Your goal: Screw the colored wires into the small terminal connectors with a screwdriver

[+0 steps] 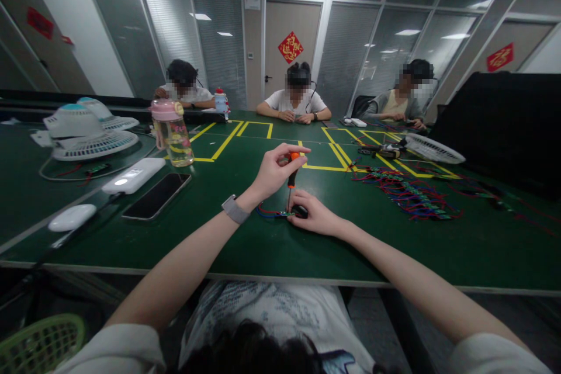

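Dark hair (254, 350) hangs nearest us, before the near edge of the green bench (239, 254). Just inward from that edge, our left hand (272, 174) grasps the orange-and-black screwdriver (291, 179) upright over the small circuit board (284, 214), likely keeping its tip square; our right hand (314, 214) curls its fingers round a black rounded piece (300, 211) beside the board, probably for steadiness.

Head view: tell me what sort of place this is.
Likely a shared electronics workroom: a cluster of wired circuit boards lies on a green table, the left hand holds a screwdriver, and three other people sit along the far side.
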`<state>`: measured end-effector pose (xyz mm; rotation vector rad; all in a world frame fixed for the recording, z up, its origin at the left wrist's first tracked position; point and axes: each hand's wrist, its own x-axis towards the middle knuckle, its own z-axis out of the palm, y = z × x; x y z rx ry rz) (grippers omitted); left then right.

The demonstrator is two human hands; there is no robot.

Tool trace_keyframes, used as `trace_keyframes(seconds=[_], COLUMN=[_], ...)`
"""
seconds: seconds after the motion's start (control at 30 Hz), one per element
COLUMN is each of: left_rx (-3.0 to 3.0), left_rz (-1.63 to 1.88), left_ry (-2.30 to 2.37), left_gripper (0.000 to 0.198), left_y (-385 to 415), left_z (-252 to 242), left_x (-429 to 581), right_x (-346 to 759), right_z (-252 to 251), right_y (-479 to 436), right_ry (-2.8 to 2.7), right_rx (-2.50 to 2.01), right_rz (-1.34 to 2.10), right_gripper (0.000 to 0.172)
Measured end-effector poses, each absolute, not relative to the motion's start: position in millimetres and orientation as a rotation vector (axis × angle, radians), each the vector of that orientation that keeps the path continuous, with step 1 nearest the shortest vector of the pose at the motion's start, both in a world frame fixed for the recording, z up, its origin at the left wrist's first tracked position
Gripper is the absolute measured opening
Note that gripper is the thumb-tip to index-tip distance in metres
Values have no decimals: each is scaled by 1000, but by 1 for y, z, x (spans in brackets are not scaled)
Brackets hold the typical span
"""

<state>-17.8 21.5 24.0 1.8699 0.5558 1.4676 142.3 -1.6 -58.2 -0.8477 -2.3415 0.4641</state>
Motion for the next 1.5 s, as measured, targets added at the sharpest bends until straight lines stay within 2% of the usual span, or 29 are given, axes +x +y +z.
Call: trace_keyframes(seconds=[0.33,0.93,1.17,1.5], left_rx=[1669,1890,1682,1861], left_rz=[1324,1448,1334,1481], left_ry=[457,530,421,500], left_gripper=[30,20,28,17], left_y=[28,21,25,21], left_z=[22,25,22,24], left_x=[-18,-18,-18,-18], right_x=[143,143,143,143], right_z=[-61,-59,-59,-61], right_y=[0,-1,-1,0], right_ry=[-2353,-2351,-2353,-2358], right_rx=[-852,-858,-870,-853], right_rz=[439,442,434,429], right_gripper=[10,9,9,8])
